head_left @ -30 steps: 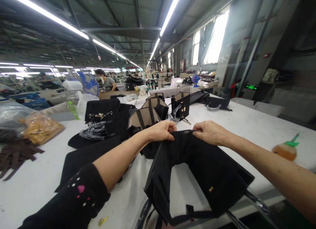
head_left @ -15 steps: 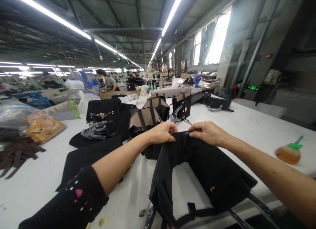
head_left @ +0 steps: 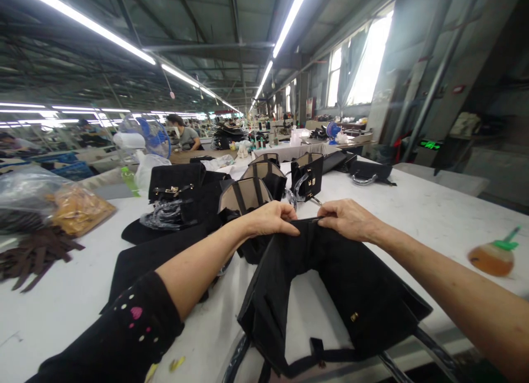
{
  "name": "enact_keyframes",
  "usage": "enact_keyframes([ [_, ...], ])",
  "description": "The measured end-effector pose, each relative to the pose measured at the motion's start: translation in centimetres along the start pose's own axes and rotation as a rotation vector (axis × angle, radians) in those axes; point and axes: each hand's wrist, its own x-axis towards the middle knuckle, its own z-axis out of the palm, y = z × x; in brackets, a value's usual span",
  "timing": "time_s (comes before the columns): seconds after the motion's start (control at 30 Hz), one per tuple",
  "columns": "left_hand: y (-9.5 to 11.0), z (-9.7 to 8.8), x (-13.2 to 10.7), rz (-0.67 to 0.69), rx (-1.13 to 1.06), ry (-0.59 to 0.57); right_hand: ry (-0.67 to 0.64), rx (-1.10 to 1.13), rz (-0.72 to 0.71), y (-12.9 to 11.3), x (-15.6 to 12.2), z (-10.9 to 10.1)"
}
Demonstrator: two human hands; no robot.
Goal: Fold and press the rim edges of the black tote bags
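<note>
Pinching the far rim of a black bag shell (head_left: 372,284), the left hand (head_left: 275,219) and the right hand (head_left: 346,217) sit near each other, a short stretch of edge showing between them. On both, the fingers (head_left: 328,209) are closed on that rim, thumbs on the near side. The left forearm comes in from 8 o'clock, its black dotted sleeve (head_left: 144,322) ending by the elbow; the right forearm, bare, comes in from 4 o'clock.

The shell is at 5 o'clock in the view, above the near part of the white bench (head_left: 421,223), which shows through its open middle. Its long axis runs roughly from 11 to 5 o'clock, with dark handles (head_left: 436,347) extending from the near end.

Between 3 and 4 o'clock, a squeeze bottle (head_left: 494,259) holds amber liquid, its green nozzle (head_left: 512,234) pointing towards 2. At 9 o'clock a clear plastic bag (head_left: 85,206) contains something tan-orange. Beige-lined bags (head_left: 243,193) gape at 10 o'clock from the left hand; their contents cannot be made out.
</note>
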Motion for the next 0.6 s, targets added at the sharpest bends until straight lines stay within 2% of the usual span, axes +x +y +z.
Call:
enact_keyframes([
  [0.23,0.3,-1.6,-2.4,-0.104,-0.092,0.079,0.042,-0.006,0.098,-0.7,-0.2,0.2],
  [0.3,0.4,-1.2,-3.6,-0.138,-0.071,0.06,0.06,-0.006,0.121,-0.8,-0.3,0.4],
  [0.43,0.9,0.8,-5.8,-0.162,0.019,0.008,0.088,-0.045,0.128,-1.0,-0.5,0.4],
  [0.53,1.1,1.7,-6.5,-0.17,0.089,0.006,0.089,-0.064,0.1,-1.2,-0.6,0.4],
  [0.6,1.1,1.6,-6.3,-0.161,0.236,-0.002,0.084,-0.065,0.084,-1.2,-0.6,0.5],
])
